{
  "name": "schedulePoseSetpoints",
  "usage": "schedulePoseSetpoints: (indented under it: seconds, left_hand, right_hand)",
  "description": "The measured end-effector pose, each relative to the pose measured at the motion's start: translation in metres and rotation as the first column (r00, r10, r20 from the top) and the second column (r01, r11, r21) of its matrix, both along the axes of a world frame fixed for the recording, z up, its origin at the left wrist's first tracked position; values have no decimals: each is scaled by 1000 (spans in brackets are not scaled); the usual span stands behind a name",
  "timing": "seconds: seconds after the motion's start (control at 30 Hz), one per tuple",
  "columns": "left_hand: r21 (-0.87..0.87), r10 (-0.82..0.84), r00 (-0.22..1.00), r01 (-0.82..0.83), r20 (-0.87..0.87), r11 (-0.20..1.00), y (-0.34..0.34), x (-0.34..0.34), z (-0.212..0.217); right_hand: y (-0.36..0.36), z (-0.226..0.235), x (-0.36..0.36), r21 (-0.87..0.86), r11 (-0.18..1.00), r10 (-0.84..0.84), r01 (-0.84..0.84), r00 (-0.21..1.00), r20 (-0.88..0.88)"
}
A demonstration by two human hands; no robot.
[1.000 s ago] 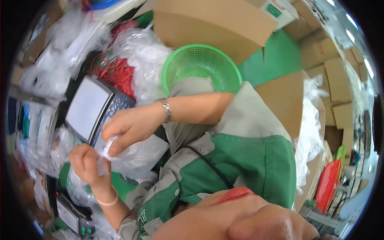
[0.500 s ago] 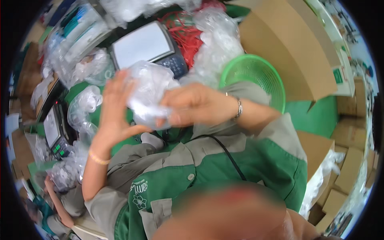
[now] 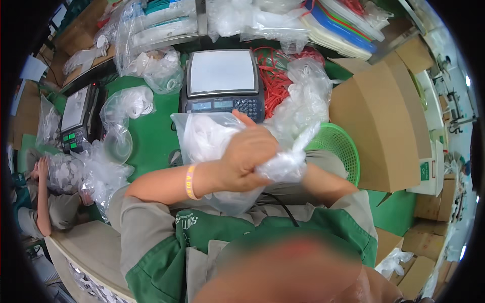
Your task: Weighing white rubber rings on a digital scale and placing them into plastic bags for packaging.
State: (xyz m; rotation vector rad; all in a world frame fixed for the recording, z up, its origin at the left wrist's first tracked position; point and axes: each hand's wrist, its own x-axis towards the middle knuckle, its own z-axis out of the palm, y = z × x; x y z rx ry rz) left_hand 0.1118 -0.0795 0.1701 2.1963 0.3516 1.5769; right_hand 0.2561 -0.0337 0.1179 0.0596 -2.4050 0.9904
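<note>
Scanning left to right: label lines below.
far left: another person's hand (image 3: pixel 39 169) by a clear bag of white rings (image 3: pixel 65 174); small scale (image 3: pixel 77 117) behind it on the green table (image 3: pixel 156 136).
left-centre: loose clear bags (image 3: pixel 124 108), some holding white rings, lying apart on the table.
left hand (image 3: pixel 247 156): grip clamped on the twisted neck of the clear plastic bag (image 3: pixel 212 139), fingers wrapped over it; yellow wristband (image 3: pixel 190 182) on the forearm.
bag position: held up off the table in front of the chest, just below the larger scale (image 3: pixel 222 83).
bag axis: body bulges to the left of the left hand, neck runs right into a bunched twist.
right hand (image 3: pixel 298 164): mostly hidden under the bunched neck; looks closed on it, but cannot tell the fingers for sure.
key relation: both hands meet at the neck, left hand on top and nearer the body of the bag, right at the tail end.
right: green basket (image 3: pixel 338 149) just beside the right forearm; cardboard box (image 3: pixel 376 126) beyond; red ties (image 3: pixel 275 76) behind.
</note>
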Motion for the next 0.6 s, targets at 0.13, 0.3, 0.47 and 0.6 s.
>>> schedulePoseSetpoints:
  seconds: [0.13, 0.3, 0.47, 0.6]
  left_hand:
    - [-81, -49, 945, 79, 322, 994, -19, 29, 1]
    - [-341, -303, 822, 495, 483, 800, -31, 44, 10]
    - [-491, -545, 682, 730, 488, 475, -5, 30, 16]
    - [-460, -93, 990, 131, 105, 878, 52, -25, -5]
  right_hand:
    - [-8, -14, -14, -301, 953, 17, -25, 999, -30]
    - [-13, 16, -8, -466, 885, 72, 4, 987, 145]
    - [5, 36, 2, -362, 911, -92, 195, 955, 283]
    - [88, 7, 34, -240, 718, -606, 653, 756, 246]
